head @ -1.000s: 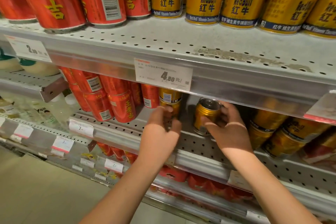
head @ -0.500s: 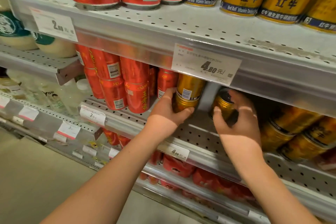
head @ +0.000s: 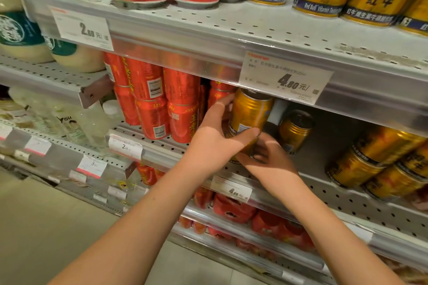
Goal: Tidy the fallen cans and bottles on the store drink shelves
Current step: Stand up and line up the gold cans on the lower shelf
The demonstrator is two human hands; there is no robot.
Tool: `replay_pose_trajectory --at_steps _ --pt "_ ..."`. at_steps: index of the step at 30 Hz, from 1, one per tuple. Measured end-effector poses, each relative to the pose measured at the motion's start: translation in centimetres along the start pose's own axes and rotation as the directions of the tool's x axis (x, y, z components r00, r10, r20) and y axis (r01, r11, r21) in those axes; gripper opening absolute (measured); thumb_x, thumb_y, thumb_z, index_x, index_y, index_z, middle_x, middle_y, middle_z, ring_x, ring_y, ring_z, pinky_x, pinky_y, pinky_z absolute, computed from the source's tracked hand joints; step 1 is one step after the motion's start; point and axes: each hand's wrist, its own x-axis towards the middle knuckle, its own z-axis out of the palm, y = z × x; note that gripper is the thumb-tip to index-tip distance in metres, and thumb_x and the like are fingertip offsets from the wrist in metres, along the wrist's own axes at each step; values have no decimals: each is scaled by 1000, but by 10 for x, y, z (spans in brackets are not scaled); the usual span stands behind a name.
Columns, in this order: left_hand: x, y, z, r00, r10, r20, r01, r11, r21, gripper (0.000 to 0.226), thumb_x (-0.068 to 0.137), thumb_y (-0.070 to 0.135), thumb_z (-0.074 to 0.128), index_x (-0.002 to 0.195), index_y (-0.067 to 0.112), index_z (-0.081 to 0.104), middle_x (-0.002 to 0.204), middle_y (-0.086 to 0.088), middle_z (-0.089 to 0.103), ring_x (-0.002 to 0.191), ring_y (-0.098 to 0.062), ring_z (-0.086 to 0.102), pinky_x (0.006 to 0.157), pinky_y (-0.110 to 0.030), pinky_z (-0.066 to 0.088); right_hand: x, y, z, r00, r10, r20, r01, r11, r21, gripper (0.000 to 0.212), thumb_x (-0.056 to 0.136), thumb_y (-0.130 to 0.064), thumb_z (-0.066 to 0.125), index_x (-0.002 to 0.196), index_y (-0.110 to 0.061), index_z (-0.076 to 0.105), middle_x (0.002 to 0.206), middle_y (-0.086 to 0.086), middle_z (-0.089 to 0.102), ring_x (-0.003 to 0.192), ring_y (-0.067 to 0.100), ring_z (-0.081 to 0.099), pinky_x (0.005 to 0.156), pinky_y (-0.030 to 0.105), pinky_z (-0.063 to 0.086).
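Note:
On the middle shelf a gold Red Bull can stands tilted on top of a second gold can, which is mostly hidden. My left hand grips the upper can from the left, thumb across its front. My right hand curls round the lower can from the right. Another gold can stands free just behind and to the right. Several gold cans lie on their sides at the far right of the shelf.
Stacked red cans stand directly left of my left hand. The upper shelf's front rail with a 4.80 price tag hangs just over the upper can. Red and gold cans line the top shelf; bottles sit on the shelves at left.
My right hand let go of the back gold can and moved left onto the lower stacked can. My left hand stays on the upper can, which now leans right.

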Motion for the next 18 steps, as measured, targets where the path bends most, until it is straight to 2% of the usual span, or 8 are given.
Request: replay_pose_trajectory --at_steps 2,3,5,7,8,11,14,18 --pt "-2 -3 4 997 20 -71 -13 995 94 76 74 48 81 137 46 40 130 15 46 126 -4 51 107 -36 49 1 -2 6 999 27 -47 -27 1000 8 63 69 -52 76 126 -36 54 113 -16 67 103 5 64 86 29 56" --pt "-3 -4 5 995 32 -93 -19 991 136 78 72 52 80 139 42 42 129 13 43 125 -4 49 107 -35 48 2 -2 10 997 48 -66 -47 999 18 70 64 -58 75 126 -36 53 111 -16 67 101 6 66 83 29 56" --pt "-5 -7 3 993 57 -105 -36 981 190 79 71 53 78 141 35 45 126 12 41 120 2 47 105 -22 45 4 -3 16 992 77 -99 -76 997 12 74 59 -63 72 127 -38 52 110 -14 69 100 10 67 84 36 58" --pt "-7 -7 -5 994 60 -86 -43 982 185 74 74 44 78 140 38 45 127 11 43 116 12 48 97 -5 38 7 -3 22 988 79 -130 -82 997 -16 67 61 -65 71 122 -44 53 107 -14 70 98 10 68 87 41 58" --pt "-8 -8 -9 997 53 -61 -43 987 153 71 77 38 79 138 41 45 129 10 45 117 12 50 96 -4 39 8 -3 24 986 73 -148 -78 997 -28 64 61 -66 70 119 -46 53 106 -15 70 96 10 68 87 41 58" --pt "-10 -10 -17 1000 31 6 -31 998 61 64 84 22 79 137 39 48 130 4 58 121 -5 58 100 -22 50 8 -4 28 978 61 -197 -71 996 -45 61 62 -68 69 117 -46 54 105 -15 68 95 9 67 85 40 59" --pt "-8 -12 -16 999 5 -53 -2 998 58 56 86 19 79 134 29 53 126 2 61 118 -11 60 101 -37 52 8 -7 29 977 31 -212 -40 998 -39 55 64 -67 69 114 -49 54 100 -18 68 91 7 67 81 37 59" --pt "-8 -17 -12 997 -14 -82 21 996 87 55 88 17 78 136 24 53 126 0 61 116 -12 62 97 -37 54 13 -11 27 979 10 -206 -26 997 -74 57 72 -59 70 124 -44 54 105 -15 67 95 12 66 81 38 58"
